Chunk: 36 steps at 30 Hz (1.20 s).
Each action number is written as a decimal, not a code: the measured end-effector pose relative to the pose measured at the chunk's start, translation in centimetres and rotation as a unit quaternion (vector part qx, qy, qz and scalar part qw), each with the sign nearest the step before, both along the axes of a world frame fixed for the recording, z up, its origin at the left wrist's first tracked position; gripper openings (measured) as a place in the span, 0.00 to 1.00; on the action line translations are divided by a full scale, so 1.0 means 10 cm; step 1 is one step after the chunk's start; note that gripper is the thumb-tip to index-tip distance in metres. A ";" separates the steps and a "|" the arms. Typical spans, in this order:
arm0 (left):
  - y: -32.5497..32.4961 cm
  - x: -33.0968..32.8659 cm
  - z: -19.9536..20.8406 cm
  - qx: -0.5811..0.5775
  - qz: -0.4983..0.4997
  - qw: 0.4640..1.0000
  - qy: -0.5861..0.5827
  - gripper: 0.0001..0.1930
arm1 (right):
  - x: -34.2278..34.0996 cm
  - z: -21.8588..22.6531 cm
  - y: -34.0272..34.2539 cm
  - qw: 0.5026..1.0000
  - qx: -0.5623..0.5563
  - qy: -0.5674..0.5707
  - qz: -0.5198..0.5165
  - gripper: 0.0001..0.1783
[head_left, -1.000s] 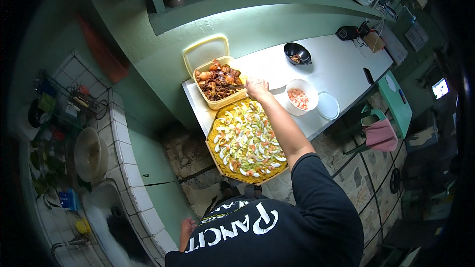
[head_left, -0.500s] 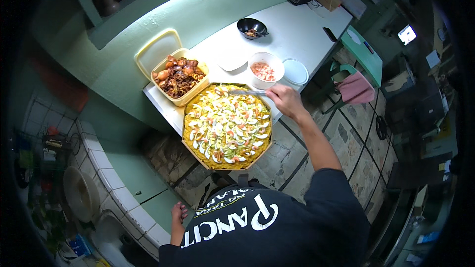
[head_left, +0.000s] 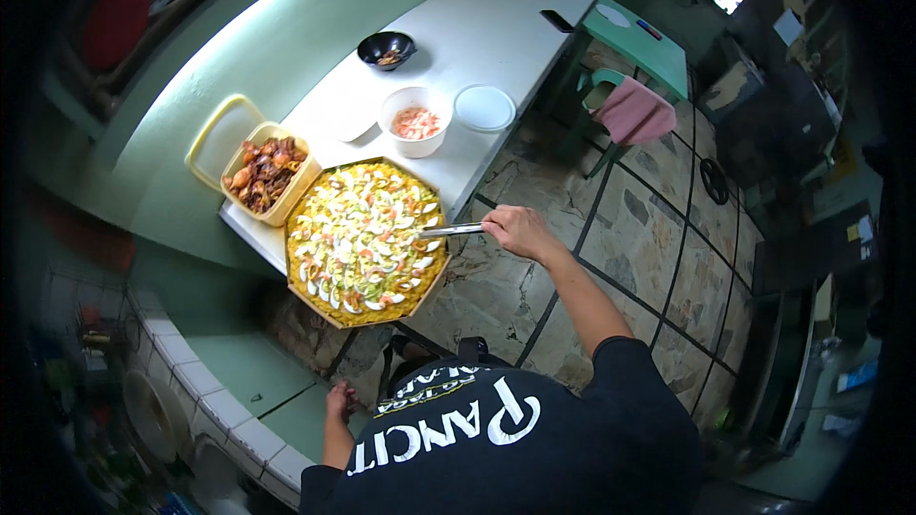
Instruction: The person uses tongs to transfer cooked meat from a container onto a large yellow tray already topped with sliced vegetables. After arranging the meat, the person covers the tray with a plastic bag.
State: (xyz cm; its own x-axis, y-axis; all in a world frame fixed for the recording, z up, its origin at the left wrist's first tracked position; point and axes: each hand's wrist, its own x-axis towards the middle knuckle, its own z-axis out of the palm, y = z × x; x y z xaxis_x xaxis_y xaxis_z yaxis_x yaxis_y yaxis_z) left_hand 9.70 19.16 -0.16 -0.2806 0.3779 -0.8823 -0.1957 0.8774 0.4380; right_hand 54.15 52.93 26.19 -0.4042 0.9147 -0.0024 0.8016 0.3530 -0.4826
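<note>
My right hand (head_left: 520,232) is closed around the end of slim metal tongs (head_left: 456,229). Their tips reach over the right side of the yellow noodles (head_left: 367,240), which are topped with egg slices, green bits and orange-pink pieces. The noodles fill an octagonal tray (head_left: 434,284) at the near end of the white table, its near part jutting past the edge. Low beside my body hangs my left hand (head_left: 341,399), fingers loosely bent and apart, holding nothing. Behind the tray stands a white tub (head_left: 414,146) of pink-and-white pieces.
A yellowish container (head_left: 302,181) of dark brown food sits left of the tray, its lid (head_left: 216,140) behind it. On the white table (head_left: 447,38) are a black bowl (head_left: 385,51), a round pale lid (head_left: 485,108) and a phone (head_left: 557,20). A pink cloth (head_left: 637,112) drapes a green chair.
My view has swung right, shifting the table leftward in it. My right hand has drawn the tongs from the tray's far edge nearer, to its right side. My left hand stays low.
</note>
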 end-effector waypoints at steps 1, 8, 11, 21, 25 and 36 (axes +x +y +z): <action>0.02 0.12 0.08 0.003 -0.032 0.999 0.010 0.12 | 0.14 -0.04 -0.03 1.000 0.004 0.018 -0.015 0.13; 1.14 1.20 0.13 0.034 -0.147 0.989 -0.009 0.12 | -0.52 -0.14 -0.26 0.899 -0.092 0.427 -0.002 0.13; 1.72 1.97 0.21 0.038 -0.264 0.964 -0.012 0.12 | -0.01 -0.25 -0.58 0.846 -0.149 0.511 -0.043 0.13; 2.23 3.16 0.44 0.049 -0.402 0.914 -0.009 0.11 | 2.24 0.32 -1.65 0.704 -0.124 0.658 -0.239 0.14; 2.42 3.59 0.45 0.041 -0.438 0.898 -0.004 0.11 | 2.95 -0.04 -2.22 0.637 -0.150 0.662 -0.366 0.16; 3.36 4.75 0.20 -0.003 -0.469 0.883 0.017 0.12 | 4.14 -1.16 -1.52 0.310 -0.148 0.844 -0.412 0.16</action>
State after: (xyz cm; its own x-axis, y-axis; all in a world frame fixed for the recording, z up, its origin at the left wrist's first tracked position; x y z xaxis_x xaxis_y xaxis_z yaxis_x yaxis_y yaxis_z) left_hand 57.19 52.75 1.81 0.1270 0.4528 -0.8825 0.6315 0.6493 0.4239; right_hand 95.55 37.70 14.61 0.3130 0.7696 -0.5565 -0.9216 0.1044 -0.3739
